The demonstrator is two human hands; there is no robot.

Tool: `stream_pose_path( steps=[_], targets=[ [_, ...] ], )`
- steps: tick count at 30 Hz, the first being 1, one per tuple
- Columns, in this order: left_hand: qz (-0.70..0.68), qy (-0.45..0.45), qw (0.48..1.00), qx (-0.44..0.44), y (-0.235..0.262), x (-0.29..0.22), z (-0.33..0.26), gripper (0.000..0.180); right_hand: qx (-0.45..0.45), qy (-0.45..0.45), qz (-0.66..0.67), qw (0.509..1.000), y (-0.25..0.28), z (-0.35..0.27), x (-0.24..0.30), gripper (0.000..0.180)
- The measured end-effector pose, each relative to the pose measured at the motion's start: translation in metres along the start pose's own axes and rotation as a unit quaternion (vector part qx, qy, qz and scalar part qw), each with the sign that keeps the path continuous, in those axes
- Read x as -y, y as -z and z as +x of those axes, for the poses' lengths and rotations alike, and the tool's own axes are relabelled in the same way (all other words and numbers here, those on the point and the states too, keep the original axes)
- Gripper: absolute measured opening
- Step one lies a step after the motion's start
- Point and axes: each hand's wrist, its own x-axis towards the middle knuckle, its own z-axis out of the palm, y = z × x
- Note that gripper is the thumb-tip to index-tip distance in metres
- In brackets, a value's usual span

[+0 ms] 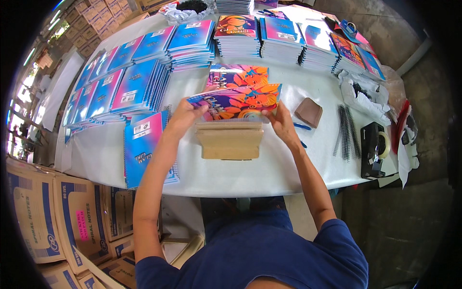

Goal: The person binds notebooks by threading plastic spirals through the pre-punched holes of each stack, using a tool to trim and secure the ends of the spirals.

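Holding: left hand (186, 114) grasps an orange-purple cover (240, 102) at its left end, right hand (280, 121) at its lower right corner; frame centre.
Cardboard (228, 144): just below the cover.
Notebooks (138, 85): stacked, upper left and top.
Coils (347, 131): right of frame, beside tape dispenser (369, 150).
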Motion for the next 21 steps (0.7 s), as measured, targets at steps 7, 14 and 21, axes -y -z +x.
stream_pose_path(
  steps=[7,14,21],
  targets=[
    [0.035,-0.191,0.979,0.062,-0.01,-0.096,-0.056,0.043,-0.018,0.065,0.055,0.996,0.03,-0.014,0.094,0.027],
    [0.16,-0.185,0.968,0.047,-0.021,-0.102,-0.063,0.044,-0.024,0.092,0.119,0.988,0.022,-0.028,0.078,0.012],
    [0.171,-0.188,0.965,0.063,-0.015,-0.107,-0.063,0.052,-0.021,0.035,0.124,0.992,0.021,-0.029,0.081,0.01]
  ],
)
